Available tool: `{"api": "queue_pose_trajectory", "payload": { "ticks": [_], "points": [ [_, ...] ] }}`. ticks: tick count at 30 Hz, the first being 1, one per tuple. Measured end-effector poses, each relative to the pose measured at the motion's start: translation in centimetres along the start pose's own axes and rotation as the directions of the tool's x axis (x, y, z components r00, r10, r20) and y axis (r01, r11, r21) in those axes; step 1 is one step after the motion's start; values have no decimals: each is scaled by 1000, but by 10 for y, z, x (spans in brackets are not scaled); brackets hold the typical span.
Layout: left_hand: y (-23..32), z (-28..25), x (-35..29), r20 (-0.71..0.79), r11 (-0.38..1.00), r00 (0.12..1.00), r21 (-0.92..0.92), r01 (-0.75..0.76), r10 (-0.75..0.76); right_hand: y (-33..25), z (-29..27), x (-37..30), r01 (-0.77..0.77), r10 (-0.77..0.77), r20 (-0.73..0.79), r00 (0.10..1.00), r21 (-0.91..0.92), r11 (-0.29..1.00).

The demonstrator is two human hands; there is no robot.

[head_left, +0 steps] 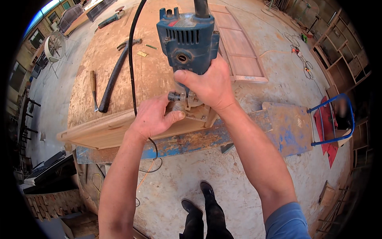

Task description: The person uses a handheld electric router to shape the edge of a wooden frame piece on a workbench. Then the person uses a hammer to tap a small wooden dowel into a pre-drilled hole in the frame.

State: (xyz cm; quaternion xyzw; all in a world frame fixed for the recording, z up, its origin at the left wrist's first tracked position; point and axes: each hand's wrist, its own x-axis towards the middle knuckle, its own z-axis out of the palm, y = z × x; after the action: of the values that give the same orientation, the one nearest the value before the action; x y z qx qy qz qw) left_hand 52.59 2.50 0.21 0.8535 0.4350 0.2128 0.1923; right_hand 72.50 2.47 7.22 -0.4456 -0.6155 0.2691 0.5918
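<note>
A blue trim router (189, 40) stands upright at the near right end of a wooden piece (104, 132). My right hand (214, 85) is wrapped round its lower body, the thumb across the front. At its base, by a dark knob, my left hand (152, 116) grips the router, with the thumb on the near side and some fingertips hidden. The base plate (195, 113) rests on the wood near its edge; the bit cannot be seen. A black cord (131, 59) runs down past my left hand and hangs below the board.
A claw hammer (115, 75), a chisel (94, 88) and a brass hinge (142, 53) lie left of the router. An angle grinder (111, 19) is farther back. A panelled wooden frame (238, 44) lies behind. A paint-stained bench (294, 127) and blue metal frame (352, 113) stand right.
</note>
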Motion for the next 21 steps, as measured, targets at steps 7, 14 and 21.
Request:
{"api": "queue_pose_trajectory", "payload": {
  "ticks": [7,14,21],
  "points": [
    [0,0,0,-19,999,1000,37,0,1,-1,0,2,19,-19,-12,1000,-12,1000],
    [3,-1,1,7,998,999,29,49,-49,3,1,4,39,-39,-19,999,1,999],
    [4,-2,2,0,998,998,18,59,-59,7,3,7,63,-62,-19,998,28,998]
  ]
}}
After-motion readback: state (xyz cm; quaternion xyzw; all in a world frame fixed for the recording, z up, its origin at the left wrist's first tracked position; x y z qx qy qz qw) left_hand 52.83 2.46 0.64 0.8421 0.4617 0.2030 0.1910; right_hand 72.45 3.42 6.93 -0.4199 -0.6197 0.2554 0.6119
